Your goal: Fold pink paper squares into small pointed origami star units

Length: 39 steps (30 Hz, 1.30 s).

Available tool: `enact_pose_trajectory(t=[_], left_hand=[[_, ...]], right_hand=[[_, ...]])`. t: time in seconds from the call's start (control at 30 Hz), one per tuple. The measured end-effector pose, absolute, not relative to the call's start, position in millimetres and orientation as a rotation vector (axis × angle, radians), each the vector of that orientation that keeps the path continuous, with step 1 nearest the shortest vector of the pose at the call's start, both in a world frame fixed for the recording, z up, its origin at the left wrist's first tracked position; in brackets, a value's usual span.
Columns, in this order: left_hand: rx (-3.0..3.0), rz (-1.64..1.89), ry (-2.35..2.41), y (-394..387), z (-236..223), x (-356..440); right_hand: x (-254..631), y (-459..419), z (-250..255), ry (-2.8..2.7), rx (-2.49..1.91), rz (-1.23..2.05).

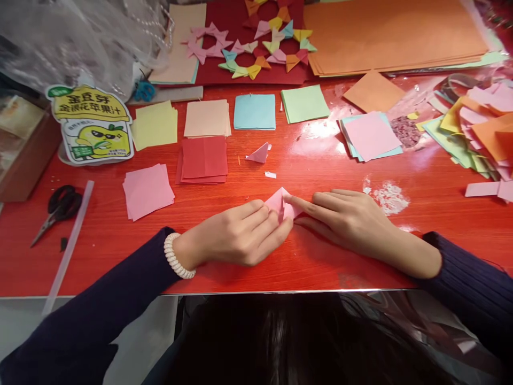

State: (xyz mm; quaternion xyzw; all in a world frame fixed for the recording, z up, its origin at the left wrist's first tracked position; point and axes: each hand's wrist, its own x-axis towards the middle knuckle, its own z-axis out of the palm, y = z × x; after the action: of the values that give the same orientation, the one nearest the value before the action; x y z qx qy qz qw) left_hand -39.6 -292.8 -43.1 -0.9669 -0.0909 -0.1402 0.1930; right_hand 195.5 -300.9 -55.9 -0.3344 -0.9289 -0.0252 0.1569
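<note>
The one head-worn camera looks forward and down from close above the table, with left hand and right hand near mid-view.

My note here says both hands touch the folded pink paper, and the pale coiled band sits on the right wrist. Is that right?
Not the wrist: the pale coiled band is on the left wrist, as the head view shows. The left hand and right hand do both touch the folded pink paper.
</note>
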Motion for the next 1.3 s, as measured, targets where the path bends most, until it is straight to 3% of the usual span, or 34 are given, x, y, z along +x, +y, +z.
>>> enact_pose_trajectory(t=[0.5, 0.87, 1.3], left_hand=[[-2.889, -0.443, -0.696, -290.6, -50.8, -37.7], [-3.162, -0.709, -1.515, -287.1, -50.2, -28.3], [-3.012, -0.614, -1.913, -285.1, -46.5, -16.7]], right_hand=[[193.6, -302.8, -58.8, -2.6, -0.975, 0.092], [185.0, -294.9, -54.1, -2.348, -1.187, 0.593], [171.5, -297.0, -58.1, -2.306, -1.477, 0.396]])
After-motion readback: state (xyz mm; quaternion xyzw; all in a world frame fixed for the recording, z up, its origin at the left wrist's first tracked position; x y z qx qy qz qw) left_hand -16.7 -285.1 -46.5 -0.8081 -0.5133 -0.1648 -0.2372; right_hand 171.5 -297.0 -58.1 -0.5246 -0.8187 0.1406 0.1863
